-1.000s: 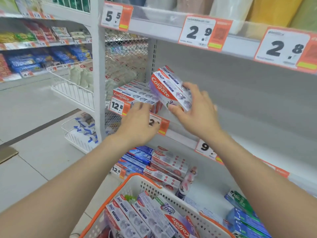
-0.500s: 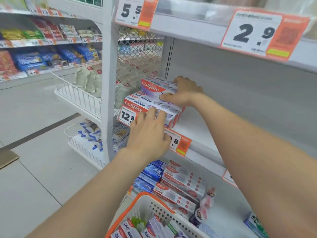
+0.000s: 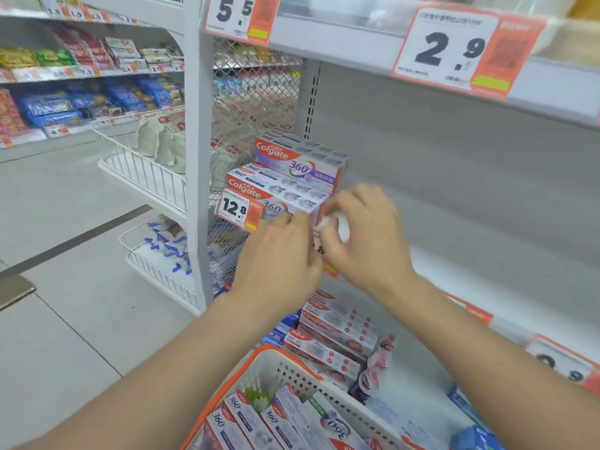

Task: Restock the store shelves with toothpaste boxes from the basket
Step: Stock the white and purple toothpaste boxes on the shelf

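Colgate 360° boxes [image 3: 292,172] stacked two high at centre frame, behind a 12.8 price tag [image 3: 238,207].
Along the top edge hang a 5.5 tag [image 3: 240,14] and a 2.9 tag [image 3: 454,50]. The left hand [image 3: 279,254] touches the lower box [image 3: 276,193] with straight fingers. The blurred right hand [image 3: 363,235] curls at that box's end, its grip unclear; half a second ago it lay on the upper box [image 3: 300,157]. More 360 boxes [image 3: 246,420] fill the basket [image 3: 285,355] at bottom centre.

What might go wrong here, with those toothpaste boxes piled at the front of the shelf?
1. The top box lies stacked on the lower box near the shelf's front edge. A nudge from the left hand or the right hand, both close by, might slide it off.
2. The left hand is right beside the price tag, which might get knocked askew.
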